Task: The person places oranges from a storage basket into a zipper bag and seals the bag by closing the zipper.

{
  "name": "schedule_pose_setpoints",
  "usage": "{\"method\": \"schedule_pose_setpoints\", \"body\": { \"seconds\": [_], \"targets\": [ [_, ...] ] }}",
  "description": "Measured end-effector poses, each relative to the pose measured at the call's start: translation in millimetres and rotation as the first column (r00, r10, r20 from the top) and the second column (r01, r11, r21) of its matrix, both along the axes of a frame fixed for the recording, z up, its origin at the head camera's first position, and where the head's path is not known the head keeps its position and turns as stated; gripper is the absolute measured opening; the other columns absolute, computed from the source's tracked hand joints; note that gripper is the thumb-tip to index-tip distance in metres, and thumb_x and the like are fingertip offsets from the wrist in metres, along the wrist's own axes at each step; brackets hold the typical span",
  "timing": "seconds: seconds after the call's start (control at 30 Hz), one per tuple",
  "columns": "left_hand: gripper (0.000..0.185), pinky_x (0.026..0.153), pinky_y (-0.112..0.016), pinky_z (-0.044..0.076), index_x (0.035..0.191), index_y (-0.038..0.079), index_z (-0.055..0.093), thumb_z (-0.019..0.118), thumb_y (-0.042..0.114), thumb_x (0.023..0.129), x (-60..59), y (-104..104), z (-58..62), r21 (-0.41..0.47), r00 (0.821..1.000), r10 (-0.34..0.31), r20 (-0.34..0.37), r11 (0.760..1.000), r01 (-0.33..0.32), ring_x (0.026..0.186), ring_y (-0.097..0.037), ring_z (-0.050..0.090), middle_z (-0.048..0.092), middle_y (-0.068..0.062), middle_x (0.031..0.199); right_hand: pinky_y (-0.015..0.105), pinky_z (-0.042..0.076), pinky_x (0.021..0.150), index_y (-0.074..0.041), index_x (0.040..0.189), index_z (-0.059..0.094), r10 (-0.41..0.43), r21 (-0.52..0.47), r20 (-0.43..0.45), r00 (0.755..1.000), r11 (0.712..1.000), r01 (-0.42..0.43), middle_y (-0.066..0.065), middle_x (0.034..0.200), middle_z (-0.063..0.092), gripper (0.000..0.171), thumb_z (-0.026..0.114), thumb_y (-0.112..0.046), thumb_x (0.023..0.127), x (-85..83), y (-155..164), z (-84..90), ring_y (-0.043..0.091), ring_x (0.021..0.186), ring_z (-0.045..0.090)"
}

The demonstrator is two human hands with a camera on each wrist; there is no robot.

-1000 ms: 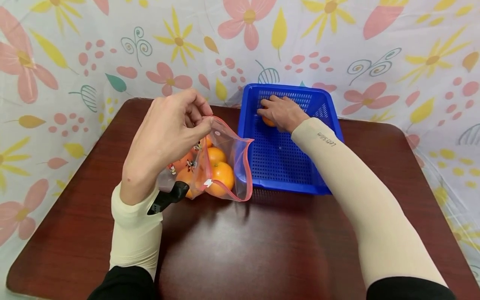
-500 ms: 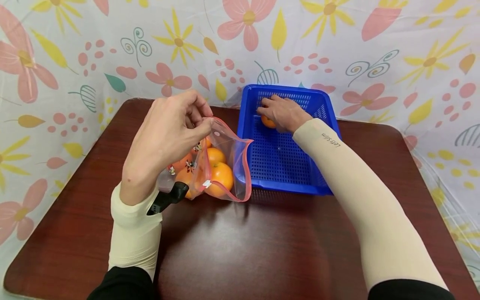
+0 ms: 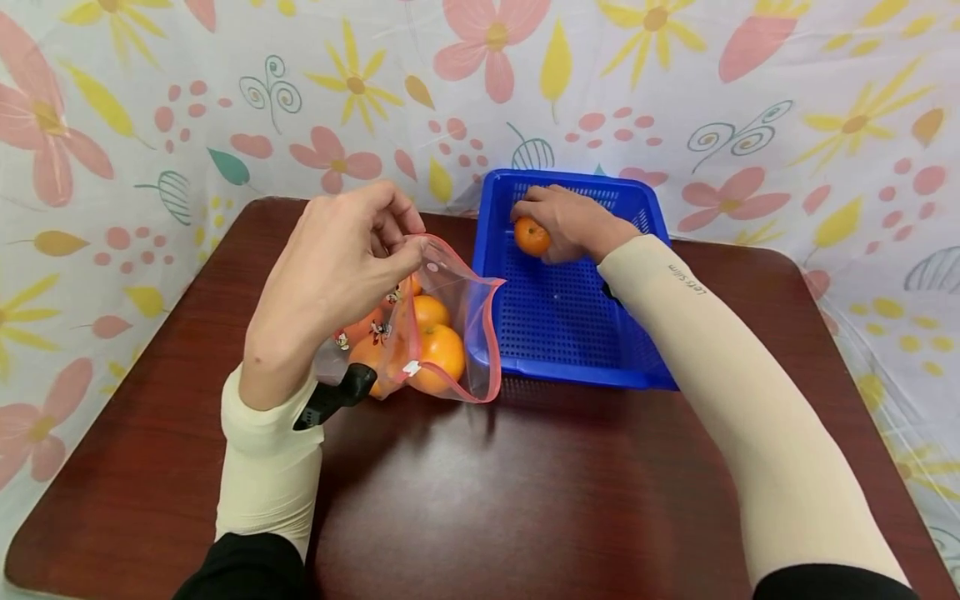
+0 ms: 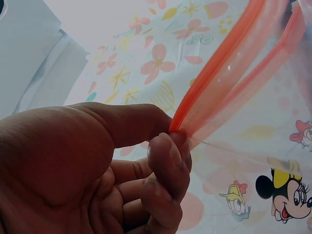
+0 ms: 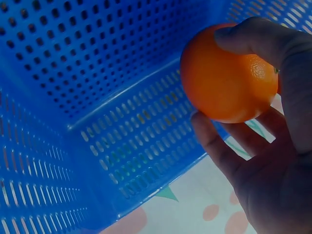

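Pinching the bag rim, the left hand holds soft, slippery film; the right hand cups a firm, probably light orange in the basket.

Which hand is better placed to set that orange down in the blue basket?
Right. The right hand already has the orange in its grip over the blue basket. The left hand is busy pinching the zip bag open.
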State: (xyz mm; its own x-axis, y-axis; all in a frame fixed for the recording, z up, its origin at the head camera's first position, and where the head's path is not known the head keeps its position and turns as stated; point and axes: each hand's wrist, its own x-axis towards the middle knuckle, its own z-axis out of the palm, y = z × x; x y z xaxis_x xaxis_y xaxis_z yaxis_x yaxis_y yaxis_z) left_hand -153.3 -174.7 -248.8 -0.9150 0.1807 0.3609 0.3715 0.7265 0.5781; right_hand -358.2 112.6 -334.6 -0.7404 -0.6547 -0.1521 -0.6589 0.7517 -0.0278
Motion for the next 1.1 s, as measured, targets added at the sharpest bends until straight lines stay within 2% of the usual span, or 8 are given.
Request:
{"method": "schedule_pose_setpoints", "body": {
  "seconds": [0.17, 0.37, 0.77, 1.1],
  "targets": [
    [0.003, 0.065, -0.032, 0.045, 0.095, 0.017, 0.070, 0.070, 0.020, 0.095, 0.1, 0, 1.6, -0.016, 1.000, 0.010, 0.001, 1.000, -0.010, 0.064, -0.010, 0.061, 0.070, 0.005, 0.075, 0.061, 0.047, 0.108, -0.013, 0.147, 0.055, -0.027, -0.039, 0.036, 0.999, 0.999, 0.028, 0.017, 0.144, 0.050, 0.072, 0.085, -0.012, 0.081, 3.2, 2, 6.5, 0.041, 0.124, 0.050],
    [0.004, 0.066, -0.032, 0.045, 0.096, 0.016, 0.070, 0.070, 0.019, 0.095, -1.3, 0, 3.1, -0.021, 1.000, 0.005, -0.009, 1.000, -0.005, 0.064, -0.011, 0.061, 0.070, 0.004, 0.075, 0.059, 0.049, 0.105, -0.012, 0.144, 0.057, -0.049, -0.111, 0.053, 0.997, 0.992, 0.055, 0.016, 0.139, 0.052, 0.068, 0.083, -0.017, 0.081, 9.7, 7, 18.6, 0.038, 0.118, 0.054],
    [0.003, 0.064, -0.031, 0.046, 0.095, 0.016, 0.070, 0.069, 0.019, 0.095, -1.3, 3, -0.8, 0.002, 1.000, -0.013, -0.002, 1.000, 0.013, 0.062, -0.010, 0.062, 0.070, 0.006, 0.074, 0.058, 0.052, 0.097, -0.015, 0.141, 0.057, -0.047, -0.230, 0.018, 0.999, 0.972, 0.050, 0.017, 0.138, 0.054, 0.065, 0.081, -0.025, 0.082, 29.7, 18, 31.2, 0.037, 0.113, 0.056],
    [0.007, 0.066, -0.033, 0.046, 0.099, 0.016, 0.072, 0.067, 0.017, 0.094, 0.0, 1, 1.2, -0.016, 1.000, 0.004, 0.012, 1.000, -0.004, 0.064, -0.011, 0.062, 0.070, 0.004, 0.075, 0.055, 0.053, 0.094, -0.015, 0.142, 0.057, -0.025, -0.285, -0.008, 1.000, 0.958, 0.021, 0.016, 0.134, 0.055, 0.065, 0.080, -0.028, 0.082, 46.1, 20, 36.1, 0.035, 0.109, 0.058]
  ]
}}
